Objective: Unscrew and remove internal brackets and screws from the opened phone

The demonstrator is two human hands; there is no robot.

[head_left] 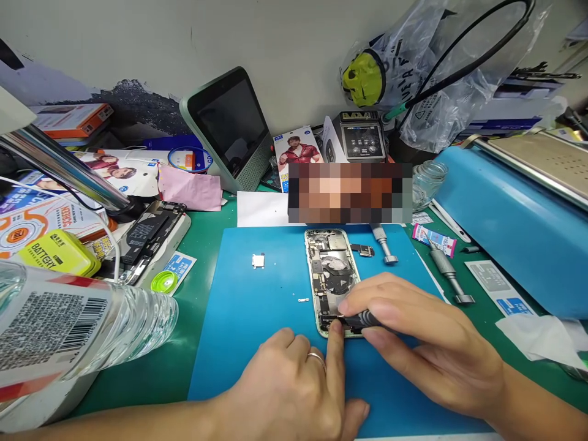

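Observation:
An opened phone with its insides showing lies on a blue work mat. My right hand is closed round a dark-handled screwdriver, whose tip rests at the phone's lower end. My left hand, with a ring on one finger, lies on the mat; its index finger presses against the phone's bottom edge while the other fingers are curled. A small metal part and a tiny bracket lie loose on the mat, left of the phone.
A clear plastic bottle lies at the near left. Another opened phone and a yellow battery pack sit left of the mat. Two metal drivers lie to the right, by a blue machine. A tablet leans behind.

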